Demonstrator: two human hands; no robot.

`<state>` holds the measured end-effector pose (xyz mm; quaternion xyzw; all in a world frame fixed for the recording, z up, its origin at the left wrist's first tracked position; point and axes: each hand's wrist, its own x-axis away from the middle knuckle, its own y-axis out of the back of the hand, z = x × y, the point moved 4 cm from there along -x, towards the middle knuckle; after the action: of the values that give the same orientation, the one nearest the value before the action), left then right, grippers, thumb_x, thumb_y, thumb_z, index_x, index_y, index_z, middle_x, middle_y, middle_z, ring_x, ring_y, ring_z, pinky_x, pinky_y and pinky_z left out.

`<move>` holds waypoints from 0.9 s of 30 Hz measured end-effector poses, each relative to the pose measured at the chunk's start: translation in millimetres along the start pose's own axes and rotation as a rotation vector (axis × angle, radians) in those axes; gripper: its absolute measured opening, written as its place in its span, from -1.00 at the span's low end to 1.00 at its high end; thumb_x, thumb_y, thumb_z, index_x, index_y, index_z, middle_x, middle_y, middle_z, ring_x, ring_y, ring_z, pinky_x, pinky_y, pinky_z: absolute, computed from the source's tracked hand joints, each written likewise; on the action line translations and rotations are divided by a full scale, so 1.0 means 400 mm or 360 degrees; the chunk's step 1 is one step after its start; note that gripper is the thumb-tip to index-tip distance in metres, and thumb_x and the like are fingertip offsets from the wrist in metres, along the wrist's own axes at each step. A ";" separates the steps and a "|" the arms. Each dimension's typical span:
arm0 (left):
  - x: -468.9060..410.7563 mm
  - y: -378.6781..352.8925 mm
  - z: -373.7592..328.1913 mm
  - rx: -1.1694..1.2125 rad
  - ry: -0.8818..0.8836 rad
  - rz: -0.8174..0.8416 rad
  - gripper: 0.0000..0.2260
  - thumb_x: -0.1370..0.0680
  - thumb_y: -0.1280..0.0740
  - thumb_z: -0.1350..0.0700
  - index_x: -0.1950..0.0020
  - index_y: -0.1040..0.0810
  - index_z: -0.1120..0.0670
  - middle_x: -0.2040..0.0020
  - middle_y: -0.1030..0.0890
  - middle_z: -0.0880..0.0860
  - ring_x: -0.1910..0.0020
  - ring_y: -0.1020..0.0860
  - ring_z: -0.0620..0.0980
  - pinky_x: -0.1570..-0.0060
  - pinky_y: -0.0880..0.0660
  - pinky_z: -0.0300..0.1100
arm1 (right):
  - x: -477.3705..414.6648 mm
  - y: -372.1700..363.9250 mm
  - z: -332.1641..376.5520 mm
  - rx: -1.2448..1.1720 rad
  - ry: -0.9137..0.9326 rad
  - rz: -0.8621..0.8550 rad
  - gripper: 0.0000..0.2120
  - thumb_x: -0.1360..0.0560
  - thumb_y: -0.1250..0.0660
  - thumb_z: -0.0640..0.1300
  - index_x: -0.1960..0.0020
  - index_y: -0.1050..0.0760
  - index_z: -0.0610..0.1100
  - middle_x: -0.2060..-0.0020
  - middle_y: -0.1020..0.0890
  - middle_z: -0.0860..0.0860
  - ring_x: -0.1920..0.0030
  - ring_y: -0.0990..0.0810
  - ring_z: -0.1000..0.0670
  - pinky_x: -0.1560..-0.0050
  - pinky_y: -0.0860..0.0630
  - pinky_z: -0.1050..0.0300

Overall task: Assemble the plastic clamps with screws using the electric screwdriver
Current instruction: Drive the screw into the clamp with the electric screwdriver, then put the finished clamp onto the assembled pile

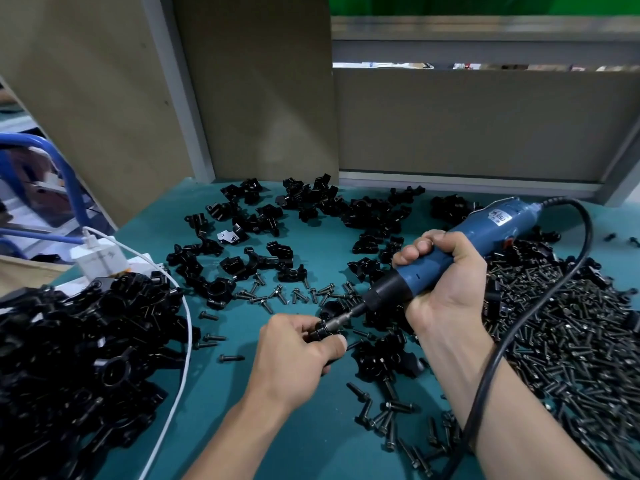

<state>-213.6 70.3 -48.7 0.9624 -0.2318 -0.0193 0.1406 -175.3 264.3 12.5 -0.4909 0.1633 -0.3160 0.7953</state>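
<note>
Over a matte teal tabletop (277, 445), the right hand (446, 271) grips a smooth blue cylindrical electric screwdriver (460, 251). Its steel bit meets a glossy black plastic clamp (318, 335), pinched in the left hand (294, 358) at the screwdriver's tip. Dull black screws (571, 323) heap to the screwdriver's right.
</note>
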 end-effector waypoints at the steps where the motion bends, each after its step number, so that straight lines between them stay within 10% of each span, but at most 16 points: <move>1: 0.001 -0.001 -0.002 0.0015 0.0011 0.0019 -0.73 -0.30 -0.50 -0.02 0.32 -0.59 0.18 0.45 -0.58 0.08 0.46 -0.57 0.00 0.36 -0.46 -0.16 | 0.001 -0.002 0.002 -0.0001 -0.0001 0.0016 -0.88 -0.38 -0.21 -0.33 0.27 -0.38 -0.14 0.40 -0.43 -0.02 0.45 -0.43 -0.01 0.36 -0.44 0.18; 13: 0.013 0.005 -0.030 0.0849 0.0596 0.0829 -0.80 -0.37 -0.41 0.01 0.22 -0.73 0.13 0.39 -0.54 0.17 0.61 -0.29 -0.15 0.66 -0.18 -0.36 | 0.002 -0.050 0.083 0.0057 -0.0102 0.0257 -0.81 -0.24 -0.33 -0.30 0.14 -0.51 -0.21 0.37 -0.44 -0.02 0.41 -0.42 0.00 0.28 -0.47 0.15; 20: -0.029 0.020 -0.009 0.1282 0.0535 0.0287 -0.70 -0.45 -0.36 0.02 -0.01 -0.39 0.18 0.32 -0.53 0.20 0.55 -0.28 -0.09 0.64 -0.15 -0.31 | -0.018 -0.039 0.162 0.0682 -0.0283 -0.0086 -0.81 -0.40 -0.39 -0.26 0.03 -0.44 -0.19 0.35 -0.51 -0.05 0.41 -0.53 -0.03 0.31 -0.57 0.12; 27: -0.047 0.018 0.018 0.1218 0.0563 0.0065 -0.70 -0.70 -0.24 -0.05 -0.08 -0.46 0.20 0.27 -0.61 0.21 0.47 -0.39 -0.06 0.59 -0.27 -0.27 | 0.015 -0.019 0.156 0.1150 -0.0355 -0.0122 -0.79 -0.59 -0.34 -0.22 -0.18 -0.38 -0.14 0.34 -0.66 -0.17 0.27 -0.70 -0.22 0.22 -0.68 -0.08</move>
<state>-234.4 70.9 -54.0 0.9288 -0.2136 0.2366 -0.1889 -137.9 300.2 48.5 -0.2160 -0.0648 -0.3273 0.9176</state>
